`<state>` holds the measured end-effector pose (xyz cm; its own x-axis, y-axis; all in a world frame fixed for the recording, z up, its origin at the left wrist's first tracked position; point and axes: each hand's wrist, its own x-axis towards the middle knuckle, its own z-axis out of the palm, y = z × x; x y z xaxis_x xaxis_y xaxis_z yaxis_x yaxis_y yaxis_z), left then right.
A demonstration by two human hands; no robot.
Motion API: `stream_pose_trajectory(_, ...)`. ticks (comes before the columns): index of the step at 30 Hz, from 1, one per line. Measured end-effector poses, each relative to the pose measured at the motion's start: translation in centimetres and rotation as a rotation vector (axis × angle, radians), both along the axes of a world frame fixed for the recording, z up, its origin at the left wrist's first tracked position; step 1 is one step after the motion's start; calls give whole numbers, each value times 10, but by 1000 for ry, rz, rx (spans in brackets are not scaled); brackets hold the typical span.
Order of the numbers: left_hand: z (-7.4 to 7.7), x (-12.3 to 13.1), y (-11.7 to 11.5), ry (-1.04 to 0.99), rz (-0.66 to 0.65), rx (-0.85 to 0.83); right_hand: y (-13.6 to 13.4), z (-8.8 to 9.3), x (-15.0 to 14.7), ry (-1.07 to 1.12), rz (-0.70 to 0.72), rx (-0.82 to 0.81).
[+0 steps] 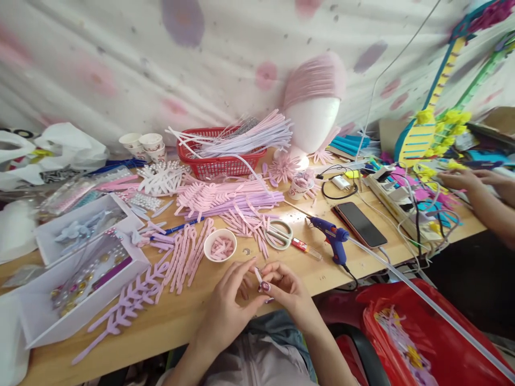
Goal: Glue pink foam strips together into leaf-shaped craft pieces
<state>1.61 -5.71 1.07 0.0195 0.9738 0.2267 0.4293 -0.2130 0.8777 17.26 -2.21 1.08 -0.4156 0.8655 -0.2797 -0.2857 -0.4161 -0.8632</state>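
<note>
My left hand [235,292] and my right hand [281,287] meet over the table's front edge. Between the fingertips is a short pale piece [258,275], pinched by my right thumb and fingers. My left fingers are curled close beside it; whether they grip it too is hard to make out. Just beyond my left hand stands a paper cup [220,245] with short pink pieces. Scissors [278,235] and a red-labelled tube [306,249] lie behind my right hand. To their right rests a blue glue gun [330,236].
Pink and purple pipe cleaners [237,201] cover the middle. A red basket [225,165] stands behind, near a white head form [311,120]. Boxes of beads [80,316] are left. A phone [359,224] and power strip [396,206] lie right. Another person's hands [462,181] are far right.
</note>
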Motion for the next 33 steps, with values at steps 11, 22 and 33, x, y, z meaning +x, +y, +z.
stream_pose_trajectory(11,-7,-5,-2,16,19,7,3,1,-5,64,62,-30)
stream_pose_trajectory(22,-8,-8,-1,84,-33,83,8,6,-11,-96,179,109)
stream_pose_trajectory(33,-11,-14,-1,-13,21,195,3,-6,-18,-186,113,167)
